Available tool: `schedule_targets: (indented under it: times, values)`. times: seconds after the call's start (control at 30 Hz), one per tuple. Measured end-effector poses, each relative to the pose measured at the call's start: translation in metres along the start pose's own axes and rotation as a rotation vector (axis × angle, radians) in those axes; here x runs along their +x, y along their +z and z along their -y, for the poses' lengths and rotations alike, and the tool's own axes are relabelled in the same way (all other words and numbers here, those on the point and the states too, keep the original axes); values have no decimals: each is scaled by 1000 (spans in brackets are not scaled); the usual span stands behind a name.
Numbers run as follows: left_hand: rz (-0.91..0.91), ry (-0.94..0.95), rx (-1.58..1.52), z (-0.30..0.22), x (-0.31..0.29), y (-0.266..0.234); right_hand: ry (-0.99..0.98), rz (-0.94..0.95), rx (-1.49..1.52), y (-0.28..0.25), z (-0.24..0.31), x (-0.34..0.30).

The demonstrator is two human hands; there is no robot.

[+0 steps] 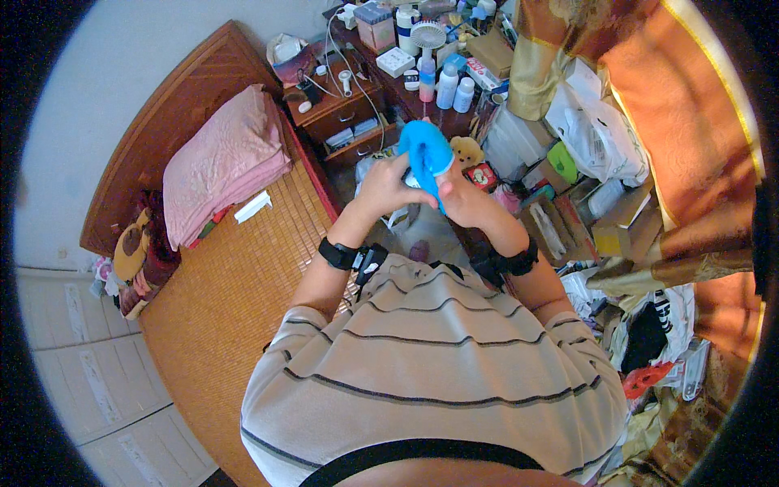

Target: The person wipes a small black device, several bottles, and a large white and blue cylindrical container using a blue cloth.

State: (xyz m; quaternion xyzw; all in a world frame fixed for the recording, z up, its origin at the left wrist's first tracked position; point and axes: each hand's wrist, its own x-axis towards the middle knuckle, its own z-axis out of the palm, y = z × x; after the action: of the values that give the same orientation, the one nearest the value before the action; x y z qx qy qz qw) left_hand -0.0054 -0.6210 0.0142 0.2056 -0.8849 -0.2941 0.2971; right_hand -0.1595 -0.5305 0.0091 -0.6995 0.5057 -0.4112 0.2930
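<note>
Both hands are raised in front of my chest, over the gap between the bed and the cluttered desk. Between them is a bright blue cloth (426, 146), soft-looking and bent into a loop, with a narrow strip hanging down between my palms. My left hand (386, 188) grips its left side, the thumb pointing inward. On the other side my right hand (462, 197) closes on its lower right part. Something small and whitish shows by the cloth at the left fingers; I cannot make out what it is. Dark bands circle both wrists.
On the left is a bed with a woven mat (243, 268) and a pink pillow (227, 166). A wooden nightstand (337, 101) stands beyond it. White bottles (447, 85) and a small fan (428, 36) crowd the desk. Boxes, bags and an orange curtain (682, 105) fill the right.
</note>
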Motion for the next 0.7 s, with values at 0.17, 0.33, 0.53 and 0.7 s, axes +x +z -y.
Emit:
schedule_targets:
  times: [0.17, 0.33, 0.53, 0.7]
  values:
    - [-55, 103, -88, -18, -1, -1, 64, -115, -67, -14, -14, 13]
    - [-98, 81, -260, -19, -1, 4, 290, -229, 670, -4, -8, 21]
    - [-238, 11, -479, -29, -2, 7, 255, -326, 1240, 1, 26, 26]
    - [-429, -183, -854, -27, 11, 8, 262, -457, 954, 25, 10, 32]
